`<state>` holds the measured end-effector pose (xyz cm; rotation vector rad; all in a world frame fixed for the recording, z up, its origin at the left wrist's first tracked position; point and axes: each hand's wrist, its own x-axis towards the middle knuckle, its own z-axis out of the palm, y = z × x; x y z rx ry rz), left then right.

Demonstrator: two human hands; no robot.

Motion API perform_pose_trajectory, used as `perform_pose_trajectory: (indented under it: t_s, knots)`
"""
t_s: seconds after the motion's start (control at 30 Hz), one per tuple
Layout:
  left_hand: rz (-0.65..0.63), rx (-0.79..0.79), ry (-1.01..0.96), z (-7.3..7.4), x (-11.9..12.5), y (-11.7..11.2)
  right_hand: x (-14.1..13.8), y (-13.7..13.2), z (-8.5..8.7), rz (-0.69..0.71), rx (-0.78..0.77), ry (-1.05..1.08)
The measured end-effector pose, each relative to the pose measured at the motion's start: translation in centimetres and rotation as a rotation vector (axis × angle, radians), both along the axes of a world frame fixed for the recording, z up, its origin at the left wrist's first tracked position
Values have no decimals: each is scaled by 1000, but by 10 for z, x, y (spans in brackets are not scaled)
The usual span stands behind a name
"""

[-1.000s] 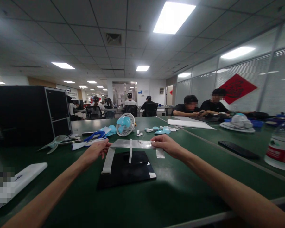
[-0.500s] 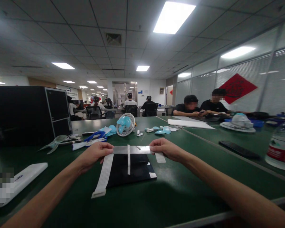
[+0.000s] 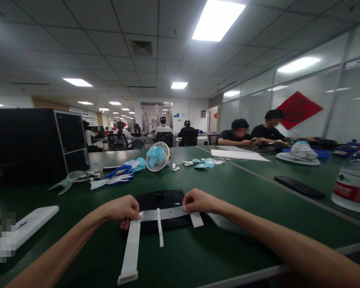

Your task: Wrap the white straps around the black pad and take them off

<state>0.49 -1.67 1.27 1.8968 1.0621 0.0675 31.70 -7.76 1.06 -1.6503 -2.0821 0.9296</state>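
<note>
Silvery strip with white ribbon cables is held taut over a black panel on the green table.
Left hand is pinched on the strip's left end, right hand on its right end; the long ribbon cable is laid toward the table's near edge. Bottle at right is red-labelled, print unreadable. Fan, phone and black box are seen behind; writing on the red wall sign is too blurred.

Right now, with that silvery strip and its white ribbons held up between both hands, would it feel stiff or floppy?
Probably floppy: the long white ribbon droops from the left hand onto the green table. Likely light, since the right hand needs only fingertips. The silvery strip looks taut only because both hands stretch it.
</note>
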Motion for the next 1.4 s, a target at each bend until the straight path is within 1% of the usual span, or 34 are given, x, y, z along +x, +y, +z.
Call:
perform_pose_trajectory:
  t_s: [0.17, 0.3, 0.37, 0.43, 0.5, 0.57, 0.67, 0.77, 0.87, 1.0, 1.13, 1.27, 1.4]
  knots:
    - [-19, 39, 54, -2, -1, 3, -3, -1, 0, 7, 63, -60]
    - [-2, 91, 137, 3, 2, -2, -6, -3, -1, 0, 108, -118]
    - [38, 161, 217, 8, 4, -8, -7, -6, 1, -7, 128, -165]
    - [42, 306, 275, 13, 8, -15, -9, -9, 4, -16, 159, -214]
    - [-45, 459, 260, 15, 11, -21, -12, -14, 8, -13, 197, -257]
    - [-185, 544, 190, 15, 14, -27, -16, -19, 11, 1, 227, -284]
    - [-329, 579, 126, 13, 19, -33, -19, -24, 15, 25, 241, -300]
    - [-380, 601, 131, 11, 21, -35, -21, -25, 14, 56, 254, -315]
    - [-391, 597, 137, 9, 20, -32, -25, -26, 11, 125, 337, -330]
    - [-402, 603, 118, 5, 20, -29, -40, -31, 8, 326, 497, -336]
    - [-400, 589, 129, 5, 21, -29, -57, -38, 7, 469, 564, -380]
    - [-393, 597, 141, 6, 21, -31, -66, -39, 6, 523, 631, -408]
    - [-398, 594, 124, 6, 22, -32, -68, -39, 4, 540, 675, -419]
